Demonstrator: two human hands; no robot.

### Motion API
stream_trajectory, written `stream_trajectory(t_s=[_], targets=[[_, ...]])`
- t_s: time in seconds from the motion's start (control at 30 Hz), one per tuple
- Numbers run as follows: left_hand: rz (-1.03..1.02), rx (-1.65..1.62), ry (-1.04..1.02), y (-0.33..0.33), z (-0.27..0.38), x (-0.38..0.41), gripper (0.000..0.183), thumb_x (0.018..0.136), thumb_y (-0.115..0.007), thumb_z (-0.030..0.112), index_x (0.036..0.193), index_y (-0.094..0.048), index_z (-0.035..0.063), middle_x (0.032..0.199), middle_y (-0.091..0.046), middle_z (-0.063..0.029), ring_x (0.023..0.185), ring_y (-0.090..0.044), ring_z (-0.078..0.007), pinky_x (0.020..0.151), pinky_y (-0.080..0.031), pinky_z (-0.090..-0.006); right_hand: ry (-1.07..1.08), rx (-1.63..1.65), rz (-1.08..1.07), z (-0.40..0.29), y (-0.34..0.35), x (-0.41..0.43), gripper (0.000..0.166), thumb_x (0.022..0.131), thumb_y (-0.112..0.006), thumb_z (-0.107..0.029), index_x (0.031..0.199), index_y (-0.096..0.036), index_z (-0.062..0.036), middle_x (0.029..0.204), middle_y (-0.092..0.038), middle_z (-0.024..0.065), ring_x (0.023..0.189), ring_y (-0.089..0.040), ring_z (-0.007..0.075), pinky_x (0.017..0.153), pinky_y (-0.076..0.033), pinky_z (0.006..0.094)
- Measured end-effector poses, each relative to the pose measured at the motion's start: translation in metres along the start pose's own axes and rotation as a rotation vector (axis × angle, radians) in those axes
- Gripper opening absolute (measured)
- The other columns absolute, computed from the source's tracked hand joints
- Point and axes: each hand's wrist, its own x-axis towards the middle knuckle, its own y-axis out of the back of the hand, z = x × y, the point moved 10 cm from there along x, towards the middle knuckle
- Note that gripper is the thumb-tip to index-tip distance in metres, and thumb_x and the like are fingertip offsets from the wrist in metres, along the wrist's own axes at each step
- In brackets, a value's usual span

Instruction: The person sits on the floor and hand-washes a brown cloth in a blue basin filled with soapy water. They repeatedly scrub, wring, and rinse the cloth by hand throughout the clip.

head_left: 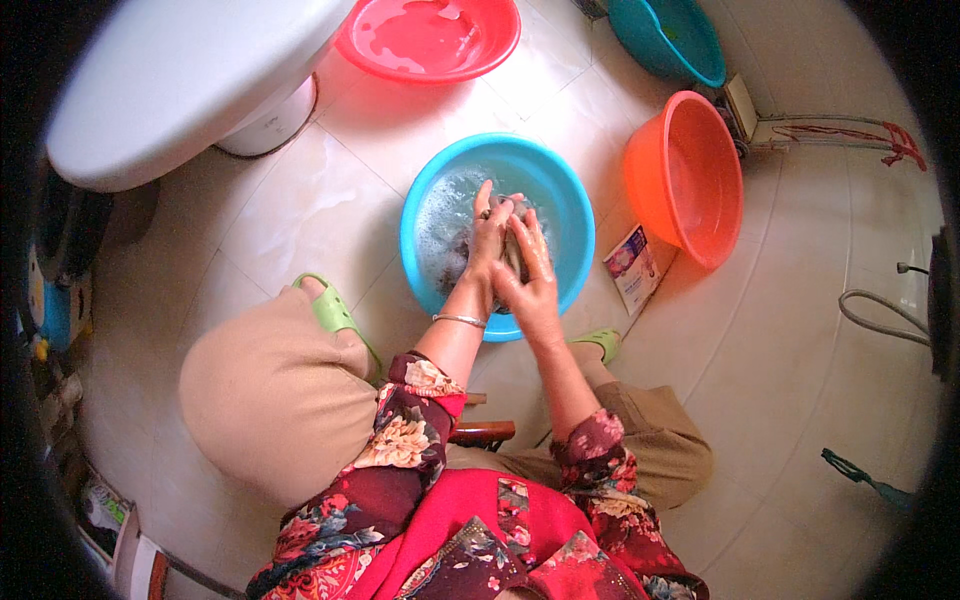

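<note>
A round blue plastic basin (pixel 415 270) stands on the floor between my feet, with foamy water (pixel 442 206) in it. Over its middle, a wet greyish cloth (pixel 513 255) is squeezed between my two hands. My left hand (pixel 489 238), with a silver bangle on the wrist, presses it from the left, fingers pointing away from me. From the other side my right hand (pixel 531 266) bears on it, its wet back turned up and its fingers partly spread. Darker fabric (pixel 453 262) shows in the water by my left wrist. The hands hide much of the cloth.
A red basin (pixel 427 71) holding some water lies beyond, beside a white washbasin (pixel 187 90). An orange basin (pixel 705 180) leans on its side at the right, near a printed packet (pixel 632 270). Another teal basin (pixel 667 45) tilts against the wall.
</note>
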Motion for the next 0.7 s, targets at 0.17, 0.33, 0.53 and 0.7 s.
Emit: stream_trajectory(t_s=[0.17,0.33,0.53,0.7], targets=[[-0.181,0.120,0.076,-0.030,-0.016,-0.013,0.050,0.090,-0.042,0.022,0.135,-0.034,0.0022,0.134,-0.043,-0.0098,0.122,-0.040,-0.0201,0.104,-0.029,-0.0322,-0.612,0.480,0.066,0.071,0.005,0.027,0.051,0.081,-0.062,-0.014,0.128,-0.045,-0.0010,0.131,-0.044,0.0214,0.126,-0.039,0.0285,0.101,-0.032,0.0358],[-0.158,-0.081,0.152,-0.046,0.002,-0.012,0.077,0.090,-0.031,0.058,0.142,-0.014,0.0043,0.148,-0.014,-0.0100,0.135,-0.019,-0.0229,0.109,-0.018,-0.0361,-0.167,0.095,0.032,0.013,0.018,-0.003,0.040,0.081,-0.056,-0.005,0.121,-0.054,-0.0040,0.136,-0.039,0.0192,0.128,-0.036,0.0280,0.103,-0.030,0.0368],[-0.189,-0.104,0.224,-0.042,-0.036,-0.016,0.053,0.095,-0.034,0.043,0.137,-0.033,0.0106,0.133,-0.042,-0.0051,0.122,-0.040,-0.0188,0.104,-0.029,-0.0327,-0.372,0.162,0.088,0.045,0.024,0.049,0.040,0.085,-0.056,-0.013,0.123,-0.051,-0.0033,0.130,-0.045,0.0195,0.118,-0.048,0.0269,0.098,-0.038,0.0336],[-0.061,-0.093,0.178,-0.039,0.003,-0.016,0.062,0.091,-0.031,0.055,0.139,-0.030,0.0149,0.142,-0.028,-0.0098,0.127,-0.030,-0.0193,0.105,-0.027,-0.0404,-0.024,0.016,0.049,-0.011,0.020,0.004,0.038,0.082,-0.058,-0.012,0.119,-0.056,-0.0053,0.130,-0.047,0.0193,0.122,-0.044,0.0283,0.101,-0.034,0.0387]])
